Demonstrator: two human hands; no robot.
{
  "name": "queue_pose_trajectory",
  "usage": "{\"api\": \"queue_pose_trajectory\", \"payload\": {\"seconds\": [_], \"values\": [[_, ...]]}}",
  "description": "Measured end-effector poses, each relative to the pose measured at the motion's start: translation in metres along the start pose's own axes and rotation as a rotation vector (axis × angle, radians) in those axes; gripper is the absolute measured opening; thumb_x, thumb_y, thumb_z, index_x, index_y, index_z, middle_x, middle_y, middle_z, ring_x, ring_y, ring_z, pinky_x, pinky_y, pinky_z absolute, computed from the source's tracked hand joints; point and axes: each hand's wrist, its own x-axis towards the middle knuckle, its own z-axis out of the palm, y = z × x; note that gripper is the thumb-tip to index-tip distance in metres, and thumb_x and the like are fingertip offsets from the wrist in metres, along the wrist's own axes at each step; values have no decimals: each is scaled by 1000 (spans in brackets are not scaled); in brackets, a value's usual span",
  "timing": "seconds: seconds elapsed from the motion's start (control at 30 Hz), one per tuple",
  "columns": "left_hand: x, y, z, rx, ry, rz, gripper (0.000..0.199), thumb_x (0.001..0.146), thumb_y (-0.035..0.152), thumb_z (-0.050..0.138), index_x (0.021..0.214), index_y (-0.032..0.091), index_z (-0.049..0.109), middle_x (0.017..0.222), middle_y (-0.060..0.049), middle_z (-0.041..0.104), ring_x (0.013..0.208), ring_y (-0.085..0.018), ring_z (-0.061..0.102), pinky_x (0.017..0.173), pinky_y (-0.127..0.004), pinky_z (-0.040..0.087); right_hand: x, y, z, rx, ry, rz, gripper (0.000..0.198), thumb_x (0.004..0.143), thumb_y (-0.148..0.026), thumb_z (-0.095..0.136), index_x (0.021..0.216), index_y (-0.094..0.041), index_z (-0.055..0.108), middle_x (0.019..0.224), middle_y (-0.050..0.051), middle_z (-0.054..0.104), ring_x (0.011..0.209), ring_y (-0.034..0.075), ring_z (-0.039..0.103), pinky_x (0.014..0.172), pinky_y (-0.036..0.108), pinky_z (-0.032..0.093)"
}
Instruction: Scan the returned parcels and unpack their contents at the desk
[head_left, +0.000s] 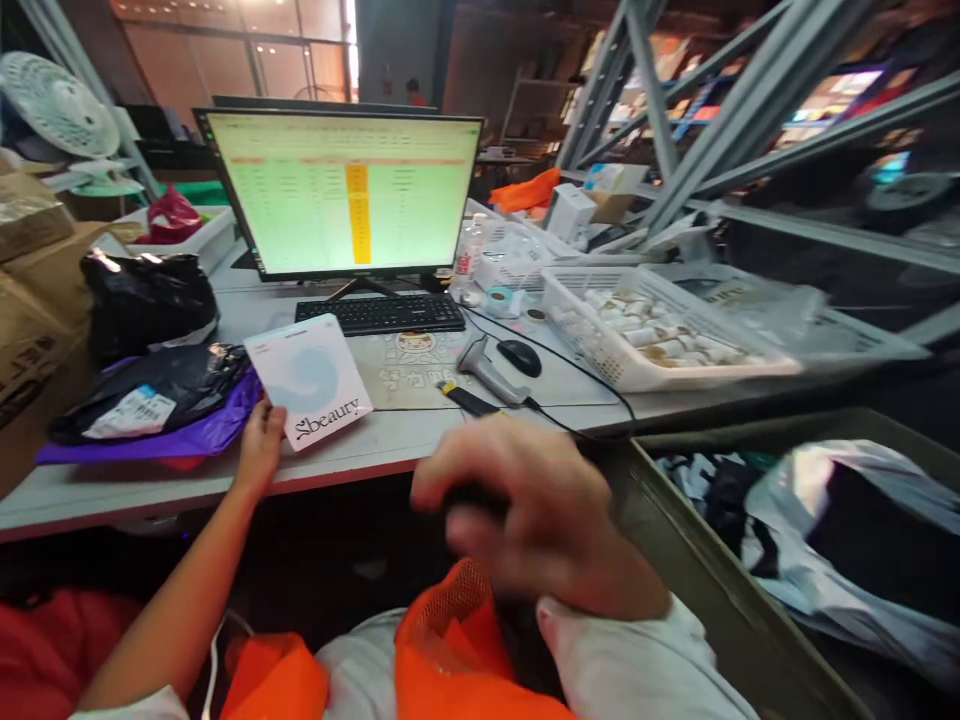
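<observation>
My left hand [264, 440] grips the lower left edge of a flat white box [311, 385] printed with a pale blue swirl and the word "beauty". The box is tilted up over the front of the desk [330, 455]. My right hand [525, 505] is in the air in front of the desk edge, smeared by motion. Its fingers are bent, with a dark gap between thumb and forefinger, and I make out nothing held. Beyond it on the desk are a grey barcode scanner [491, 372], a yellow-and-black cutter [466, 398] and a black mouse [519, 357].
A monitor [300, 220] stands behind a black keyboard [382, 314]. Wrapped parcels [202, 375] lie at left beside cardboard boxes [37, 330]. A white basket [592, 350] of small rolls is at right. Below it, an olive bin [675, 540] holds bags. The scanner's cable crosses the desk.
</observation>
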Motion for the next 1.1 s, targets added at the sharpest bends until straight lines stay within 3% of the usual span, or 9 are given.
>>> {"api": "queue_pose_trajectory", "payload": {"seconds": [0.1,0.2,0.33,0.53,0.6,0.73,0.87,0.97,1.1], "values": [[-2,9,3,-47,-84,40,81,70,64,78,127,12,52,122,-19,68,113,-34,67,96,-49,57,20,97,-16,-361,75,382,53,97,-33,53,148,-21,55,102,7,73,90,22,69,90,37,56],[-3,5,4,-76,-181,102,87,72,54,80,139,14,42,129,-21,65,121,-35,64,99,-51,57,8,185,-25,-796,-105,849,60,95,-37,57,148,-10,54,137,23,61,124,37,59,105,47,47],[-7,-4,2,123,-200,288,93,80,44,79,154,18,30,142,-20,56,132,-34,58,108,-54,51,-21,232,-28,-859,-320,1082,70,98,-46,55,157,-11,40,144,24,57,129,38,58,102,45,47],[-22,9,3,618,-162,950,68,84,3,67,144,32,52,154,-13,44,151,-38,31,119,-62,35,-16,229,-17,-934,-337,1109,56,97,-32,54,147,-6,47,132,24,65,123,37,63,95,41,50],[-27,11,5,682,-191,967,76,84,2,67,150,33,47,158,-15,37,154,-40,23,119,-64,34,-8,229,-16,-939,-358,1132,46,97,-26,51,137,-4,55,128,25,66,120,36,65,95,40,50],[-34,4,9,633,-140,887,109,81,14,80,166,25,13,165,-26,21,156,-44,20,118,-68,34,22,224,-32,-915,-363,1161,39,95,-28,53,124,-5,64,122,25,69,114,37,67,91,41,51],[-38,-4,12,575,-36,811,131,75,23,89,166,24,-5,168,-30,11,157,-44,19,117,-66,36,75,190,-60,-631,-327,1049,30,96,-38,57,105,-12,67,89,14,72,76,24,70,64,31,52],[-41,-5,14,563,-12,790,134,73,24,90,166,26,-7,169,-30,9,157,-43,21,117,-64,37,118,152,-65,-301,-505,949,43,93,-59,62,91,-16,65,69,6,65,49,13,55,42,25,40],[-42,-4,14,576,-4,767,136,72,22,91,166,27,-8,170,-29,7,155,-43,26,117,-63,39,164,114,-37,-75,-840,786,57,84,-75,68,78,-18,60,56,0,54,39,7,44,35,20,34]]}}
